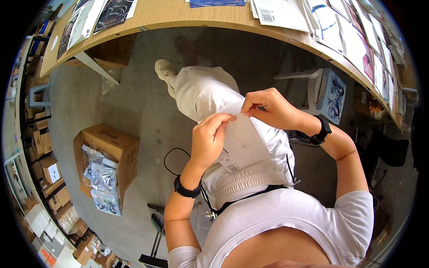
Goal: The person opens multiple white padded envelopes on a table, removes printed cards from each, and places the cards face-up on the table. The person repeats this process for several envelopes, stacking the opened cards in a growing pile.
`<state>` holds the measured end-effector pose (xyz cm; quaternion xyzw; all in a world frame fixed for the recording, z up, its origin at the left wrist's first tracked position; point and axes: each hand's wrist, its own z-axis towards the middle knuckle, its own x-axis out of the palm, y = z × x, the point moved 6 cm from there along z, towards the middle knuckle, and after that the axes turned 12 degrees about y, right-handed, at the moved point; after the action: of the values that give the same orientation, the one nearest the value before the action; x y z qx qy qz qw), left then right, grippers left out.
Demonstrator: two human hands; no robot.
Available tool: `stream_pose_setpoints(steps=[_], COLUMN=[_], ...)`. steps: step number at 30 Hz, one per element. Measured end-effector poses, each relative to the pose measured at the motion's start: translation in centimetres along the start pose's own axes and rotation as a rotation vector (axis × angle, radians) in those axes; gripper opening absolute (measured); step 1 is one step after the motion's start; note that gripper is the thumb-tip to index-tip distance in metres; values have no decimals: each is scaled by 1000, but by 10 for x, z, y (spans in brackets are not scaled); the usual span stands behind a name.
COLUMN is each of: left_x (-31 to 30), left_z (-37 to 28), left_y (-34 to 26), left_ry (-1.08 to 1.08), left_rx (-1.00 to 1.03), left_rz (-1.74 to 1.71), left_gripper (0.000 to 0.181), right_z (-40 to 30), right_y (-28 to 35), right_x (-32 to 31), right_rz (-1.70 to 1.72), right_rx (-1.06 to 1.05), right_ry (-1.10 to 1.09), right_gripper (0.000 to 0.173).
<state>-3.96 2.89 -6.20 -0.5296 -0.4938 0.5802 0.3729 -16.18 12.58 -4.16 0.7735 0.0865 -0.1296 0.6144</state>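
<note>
A white printed paper sleeve or flat packet (246, 144) lies tilted over my lap, bearing a barcode and a small line drawing. My left hand (211, 137) pinches its upper left edge between thumb and fingers. At the upper right edge, my right hand (268, 109) grips the same piece with thumb and forefinger. The two hands are close together, with a short stretch of the edge between them. Whether the piece is a single sheet or an envelope, I cannot tell.
A wooden table (167, 23) curves across the front, with printed sheets (285, 15) on its right. An open cardboard box (129, 150) with plastic-wrapped blue packages stands on the floor at left. A white stool (313, 90) with a blue illustrated box (335, 95) is at right. Shelves of cartons (43, 144) line the left.
</note>
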Motion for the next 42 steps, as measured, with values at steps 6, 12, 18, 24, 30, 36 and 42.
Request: stream_pose_setpoints(steps=[6,12,18,24,30,36,42], left_x=[-1,2,14,19,21,30,34], left_z=[3,2,16,21,24,20,20], left_y=[0,-1,4,-5,-3,-2,-14], left_ry=[-15,-68,32,113,196,163,179], left_rx=[16,52,-4,16,-33,-12,43], left_rz=[79,236,233,202,234,242,315], left_gripper=[16,23,20,17,15,12,7], right_z=[7,13,9,3,2,-6,-7], right_y=[2,-2,-6,-2,-8,-8,-23], right_x=[3,14,8,13,13,13,7], right_rz=[-139,-661,-647,-682,-453,-210,-140], right_rx=[-8,-225,-8,-86,-25,-30,-62], right_ry=[12,80,171,160,186,87,63], right_gripper=[6,10,23,21,22,19,27])
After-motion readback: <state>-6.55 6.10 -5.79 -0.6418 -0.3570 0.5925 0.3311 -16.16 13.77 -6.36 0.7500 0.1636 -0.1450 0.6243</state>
